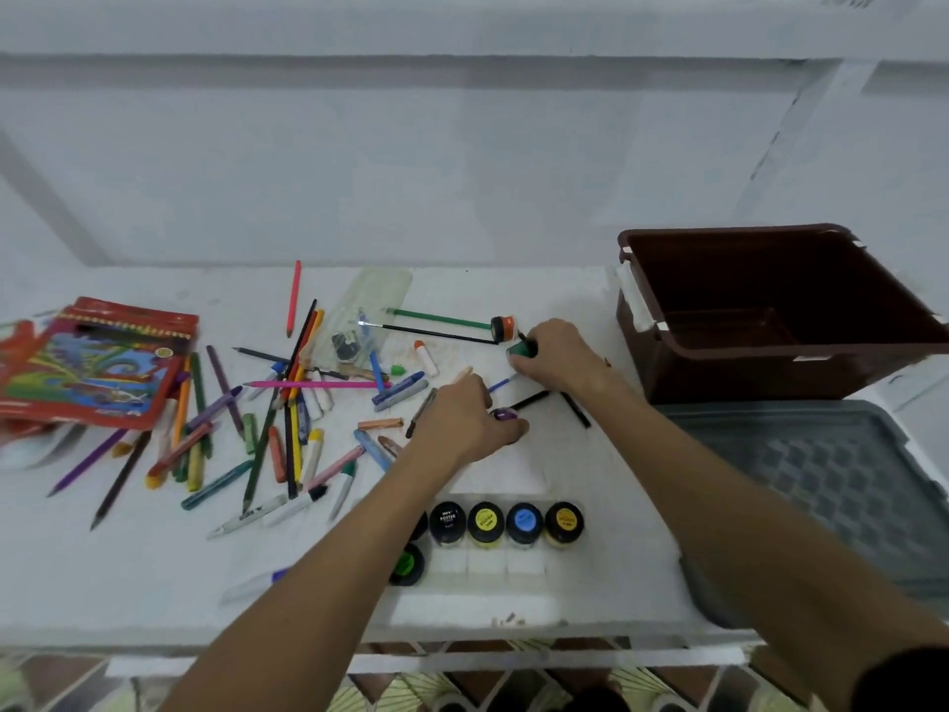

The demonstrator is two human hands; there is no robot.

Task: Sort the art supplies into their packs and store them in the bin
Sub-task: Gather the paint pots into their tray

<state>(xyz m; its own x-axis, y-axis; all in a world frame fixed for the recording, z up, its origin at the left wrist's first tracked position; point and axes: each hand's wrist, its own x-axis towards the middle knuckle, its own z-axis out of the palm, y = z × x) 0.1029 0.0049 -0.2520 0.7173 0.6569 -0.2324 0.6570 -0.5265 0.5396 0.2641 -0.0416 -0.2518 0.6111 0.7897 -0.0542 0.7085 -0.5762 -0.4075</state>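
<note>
My left hand (464, 421) grips a purple-lidded paint pot (506, 415) on the white table. Farther back, my right hand (552, 357) grips a green paint pot (521, 349). An orange-lidded pot (502, 327) lies on its side just behind it. A clear tray (488, 562) near the front edge holds a row of several paint pots (506, 521) with black, yellow, blue and orange lids, and a green one (408, 563) sits in front. Coloured pencils, crayons and markers (287, 418) lie scattered to the left. The brown bin (770, 310) stands at the back right.
A red pencil pack (97, 362) lies at the far left, and a clear plastic case (367, 316) behind the pile. Two thin brushes (436, 326) lie near the orange pot. A grey lid (821, 485) rests in front of the bin. A white wall backs the table.
</note>
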